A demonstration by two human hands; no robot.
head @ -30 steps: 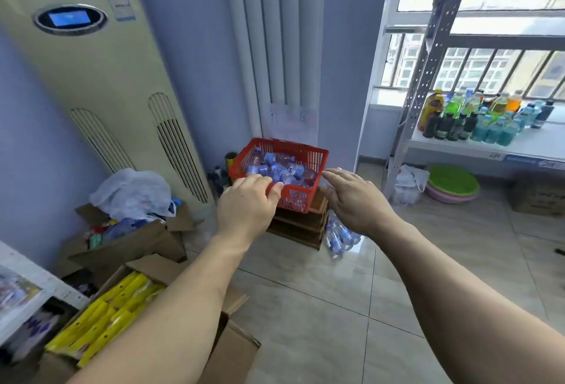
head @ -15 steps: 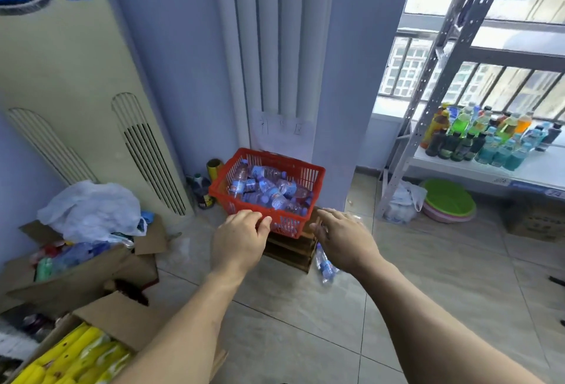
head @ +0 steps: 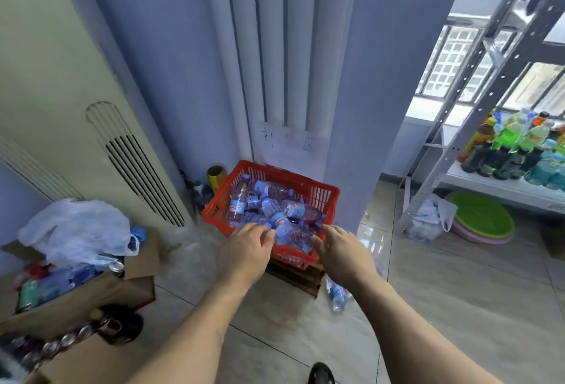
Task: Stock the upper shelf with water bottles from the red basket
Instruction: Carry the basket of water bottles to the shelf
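I have both hands out over the near edge of the red basket [head: 324, 192], which sits on a low dark wooden crate [head: 298, 276] on the tiled floor [head: 458, 292], against the blue wall beside the white radiator [head: 281, 41]. The basket is heaped with small water bottles [head: 275, 212] lying every which way, clear plastic with blue labels.

My left hand [head: 244, 253] is at the front-left of the basket, fingers curled down toward the bottles; from this angle I cannot tell whether its grip has closed on one. My right hand [head: 342, 250] reaches in from the front-right, fingers extended and slightly spread, grip apart, fingertips right at the bottles but holding nothing I can see.

A few more bottles lie loose on the floor [head: 336, 295] just right of the crate (partly hidden behind my right forearm). Off to the right stands the metal shelf rack [head: 477, 78], its lower board carrying coloured drink bottles [head: 513, 151]; the upper shelf is out of frame. Under it lie a green basin [head: 486, 218] and a white plastic bag [head: 428, 218]. At left are the tall air conditioner [head: 61, 108] and open cardboard boxes [head: 91, 292] of cans and packets.
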